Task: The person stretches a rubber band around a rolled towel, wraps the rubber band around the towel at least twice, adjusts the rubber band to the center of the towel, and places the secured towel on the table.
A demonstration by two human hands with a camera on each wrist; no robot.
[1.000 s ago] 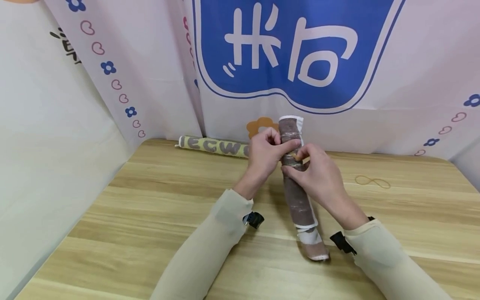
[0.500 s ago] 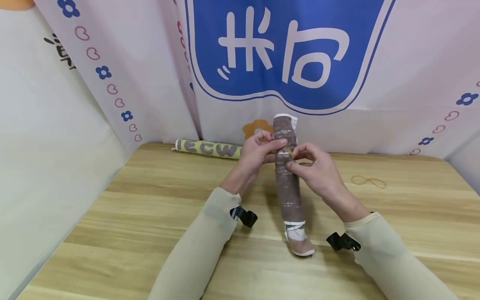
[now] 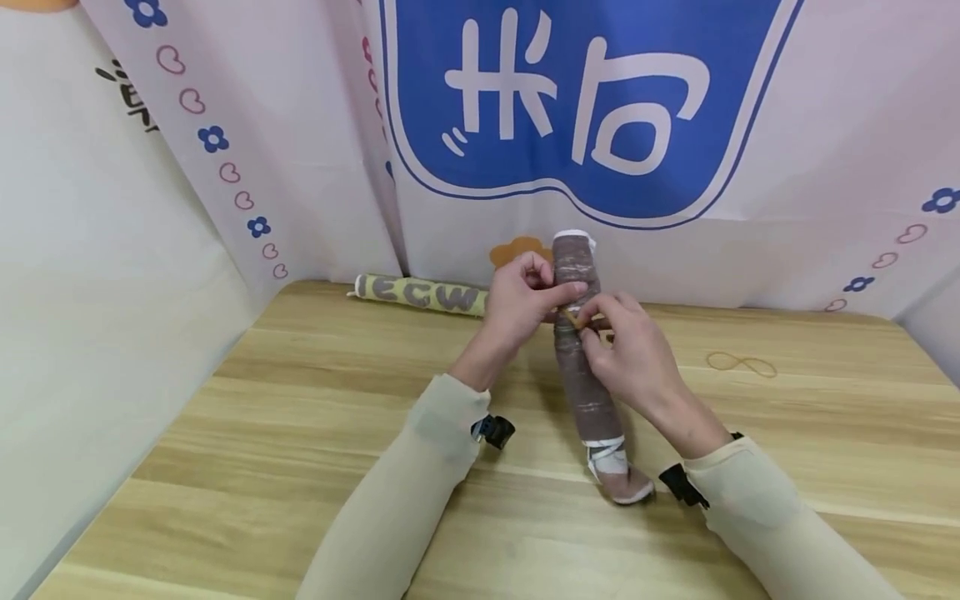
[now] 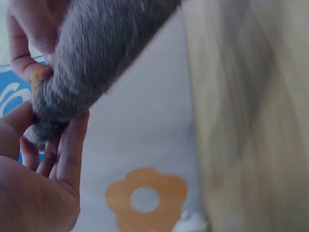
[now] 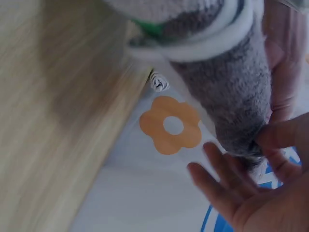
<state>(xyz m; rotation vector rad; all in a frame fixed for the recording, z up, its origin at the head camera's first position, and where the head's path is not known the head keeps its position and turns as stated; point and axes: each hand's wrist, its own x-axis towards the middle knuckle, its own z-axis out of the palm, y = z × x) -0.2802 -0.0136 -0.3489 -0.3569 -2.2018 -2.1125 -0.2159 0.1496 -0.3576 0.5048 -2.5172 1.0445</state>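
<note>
A brown towel (image 3: 588, 392) with white edging, rolled into a long tube, leans upright between the hands in the head view. My left hand (image 3: 517, 307) grips its upper part, thumb across the front and fingers behind, as the left wrist view shows. My right hand (image 3: 637, 354) pinches a yellowish rubber band (image 3: 573, 318) at the roll's middle, just below the left thumb. In the left wrist view the rubber band (image 4: 35, 79) passes beside the grey-looking pile of the towel. The lower end of the roll bends to the right, close over the tabletop.
A second rolled towel (image 3: 420, 294), yellow-green with grey letters, lies along the back edge of the wooden table (image 3: 262, 450), partly hidden behind the left hand. A loose rubber band (image 3: 742, 362), twisted into a figure eight, lies at the right. A printed curtain (image 3: 315, 167) hangs behind.
The towel roll's lower end swings left, then back right. My right fingers draw closer to the left thumb with the rubber band; the left hand keeps its grip.
</note>
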